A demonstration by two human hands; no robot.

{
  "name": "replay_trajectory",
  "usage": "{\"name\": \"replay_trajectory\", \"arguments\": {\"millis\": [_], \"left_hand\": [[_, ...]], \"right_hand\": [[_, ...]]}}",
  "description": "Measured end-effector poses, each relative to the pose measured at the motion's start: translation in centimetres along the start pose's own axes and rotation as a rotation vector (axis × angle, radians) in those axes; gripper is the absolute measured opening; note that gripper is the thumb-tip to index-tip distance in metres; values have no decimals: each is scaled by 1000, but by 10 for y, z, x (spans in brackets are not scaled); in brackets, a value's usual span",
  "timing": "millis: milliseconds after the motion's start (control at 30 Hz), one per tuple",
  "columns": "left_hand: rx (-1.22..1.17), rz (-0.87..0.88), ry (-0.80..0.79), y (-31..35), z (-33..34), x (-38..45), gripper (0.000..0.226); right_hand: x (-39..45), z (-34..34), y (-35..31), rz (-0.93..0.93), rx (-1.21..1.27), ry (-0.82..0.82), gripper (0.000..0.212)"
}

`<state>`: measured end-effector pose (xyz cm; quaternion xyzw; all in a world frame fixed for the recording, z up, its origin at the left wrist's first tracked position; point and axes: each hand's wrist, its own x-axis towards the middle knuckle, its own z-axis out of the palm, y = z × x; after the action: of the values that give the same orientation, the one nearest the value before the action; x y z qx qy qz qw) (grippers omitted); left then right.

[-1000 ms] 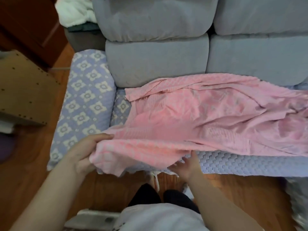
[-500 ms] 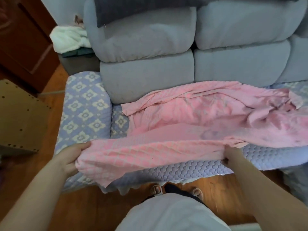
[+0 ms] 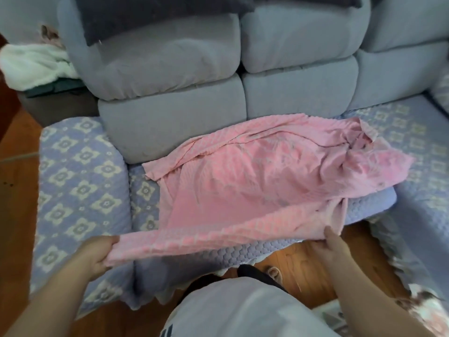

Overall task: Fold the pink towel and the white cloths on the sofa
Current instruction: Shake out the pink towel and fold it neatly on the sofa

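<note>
Pink towel [image 3: 255,181] lies across the sofa [image 3: 175,76] seat, bunched and creased toward 2 o'clock, with its near edge lifted off the seat cover [image 3: 80,181] and drawn taut between both hands.

Left hand [image 3: 97,255], at 8 o'clock, has its fingers curled round the towel's near-left corner and grips it. Right hand [image 3: 336,248], at 4 o'clock, pinches the near edge from below, thumb on top; the rest of its fingers are hidden under the fabric.

Against the frame half a second ago: the hands have drawn further apart, so the held edge now runs as a long, straight band where it previously sagged in folds. The right hand has travelled out toward 4 o'clock. The far part of the towel has stayed on the seat, against the back cushions. The view has swung to the right, so the corner section of the sofa now shows at 3 o'clock.

White cloth [image 3: 34,66] lies heaped at 10 o'clock, on a dark stand [image 3: 58,105] beside the sofa, well apart from the towel. A dark cloth [image 3: 155,13] drapes over the sofa back at 12 o'clock. Wood floor [image 3: 14,195] shows at 9 o'clock and below the seat's front edge.
</note>
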<state>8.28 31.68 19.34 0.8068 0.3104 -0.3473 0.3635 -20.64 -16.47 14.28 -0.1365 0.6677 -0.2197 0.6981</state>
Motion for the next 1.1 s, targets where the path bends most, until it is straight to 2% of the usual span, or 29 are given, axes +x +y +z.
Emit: {"name": "replay_trajectory", "arguments": {"millis": [33, 100, 167, 200, 267, 333, 400, 500, 567, 667, 700, 767, 833, 900, 967, 1000, 1100], "left_hand": [[243, 68, 131, -1, 2, 7, 24], [697, 179, 308, 0, 7, 12, 30], [885, 318, 368, 4, 32, 1, 30], [912, 434, 310, 11, 55, -12, 30], [754, 653, 9, 26, 119, -55, 25], [591, 701, -303, 41, 191, -106, 29], [570, 750, -464, 52, 259, -148, 43], [607, 816, -454, 70, 340, -175, 47], [631, 759, -416, 85, 384, -172, 45], [752, 624, -424, 99, 436, -158, 57], [808, 624, -417, 101, 450, -155, 49], [803, 670, -335, 103, 465, -162, 17], [652, 736, -225, 106, 469, -178, 11], [582, 821, -260, 107, 458, -210, 21], [655, 927, -343, 104, 443, -242, 45], [693, 962, -358, 102, 437, -255, 54], [795, 1095, -265, 101, 424, -273, 61]], "right_hand": [[-3, -3, 7, 58, 29, -46, 56], [-15, 5, 14, 114, -9, -112, 47], [-20, 19, 16, 138, -16, -158, 42], [-21, 26, 16, 143, -36, -141, 40], [-20, 34, 16, 183, -57, -176, 37], [-21, 35, 20, 238, -81, -221, 35], [-22, 30, 21, 277, -149, -260, 37], [-29, 24, 9, 317, -274, -366, 35], [-29, 19, -8, 336, -341, -426, 31], [-10, 4, -38, 411, -433, -527, 27], [-2, -2, -47, 448, -485, -568, 28], [21, -14, -69, 515, -662, -623, 31], [48, -23, -104, 569, -744, -615, 32], [92, -27, -145, 577, -538, -480, 44], [141, -20, -181, 551, -275, -330, 65], [160, -10, -192, 556, -185, -307, 71], [176, 35, -200, 612, -17, -430, 68]]}}
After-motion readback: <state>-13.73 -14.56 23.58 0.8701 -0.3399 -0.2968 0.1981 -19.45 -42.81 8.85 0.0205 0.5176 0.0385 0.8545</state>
